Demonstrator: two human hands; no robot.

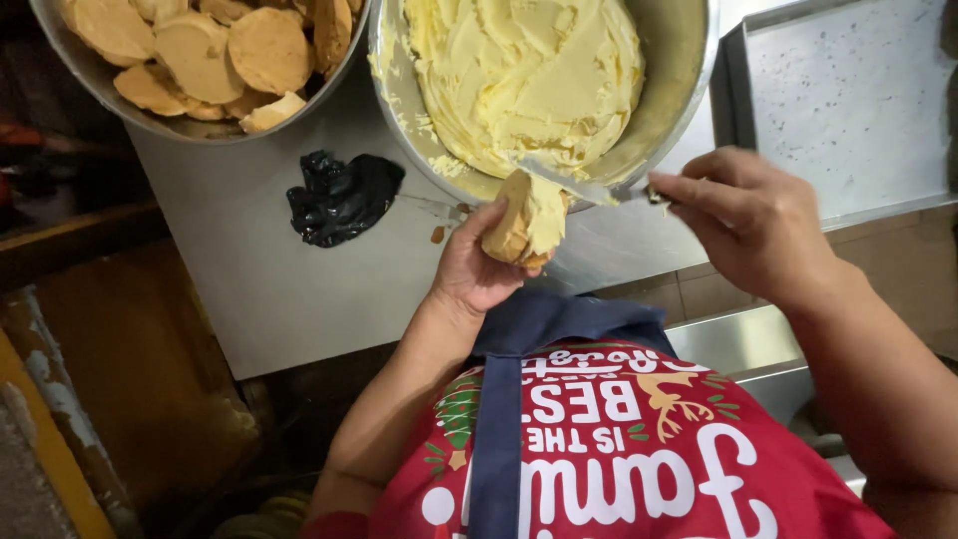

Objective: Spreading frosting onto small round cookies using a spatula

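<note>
Bread slice (511, 232) is being held in the left hand (477, 268) just off the near edge of the counter (299, 279), directly below the rim of the large steel bowl of butter (689, 60). Left fingers are curling around the slice from underneath, gripping it firmly with its face tilted toward the right. Right hand (753, 225) is closing its fingers on the handle of a knife (584, 190), the blade pointing left and touching the slice. Pale yellow butter (524, 75) is already covering most of the visible face of the slice, so this piece is judged nearly coated. A second steel bowl (75, 62), at the far left corner of the counter, is holding many round bread slices (215, 50); whether these are finished or waiting cannot be determined. A crumpled black plastic bag (342, 197) is lying on the counter between the bowls. Both forearms are reaching forward from the body, elbows low, wrists bending inward toward each other.
</note>
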